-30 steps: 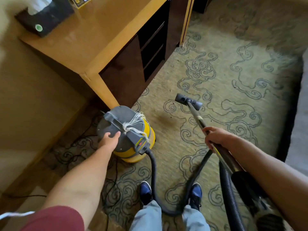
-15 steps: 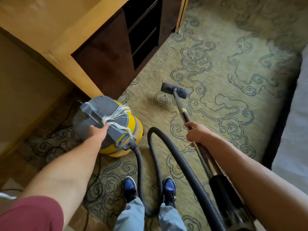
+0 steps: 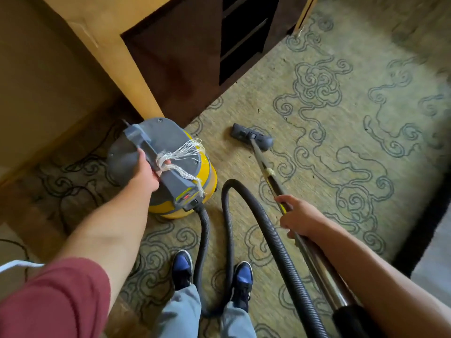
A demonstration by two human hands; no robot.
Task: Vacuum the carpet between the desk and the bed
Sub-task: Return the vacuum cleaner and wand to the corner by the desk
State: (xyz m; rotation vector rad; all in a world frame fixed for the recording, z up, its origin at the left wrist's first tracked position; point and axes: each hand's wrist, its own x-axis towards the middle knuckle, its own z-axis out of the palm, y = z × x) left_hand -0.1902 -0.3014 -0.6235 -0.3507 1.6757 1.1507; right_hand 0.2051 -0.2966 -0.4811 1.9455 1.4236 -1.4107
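- The left hand grips the grey handle on top of the yellow vacuum, fingers curled round the bar just beside a knot of frayed white string. This looks like a hold for dragging or lifting the canister along with the work.
- The vacuum stands upright on the carpet, close against the desk leg, left of the person's shoes.
- The right hand is clamped on the wand, fingers wrapped round the tube partway along. That grip suits steering and pushing the head with one arm.
- The wand's long axis runs from the lower right near the body up and left to the floor head; it points away from the person, toward the desk front.
- The floor head lies flat on the carpet, its wide side set across the wand, near the vacuum but apart from it.
- The hose leaves the canister's front, drops between the shoes, loops back up and then runs down toward the wand's rear end. The slack probably gives reach, though it could catch a foot.
- A pale edge at far right may be the bed; the carpet strip to be cleaned lies between it and the desk.
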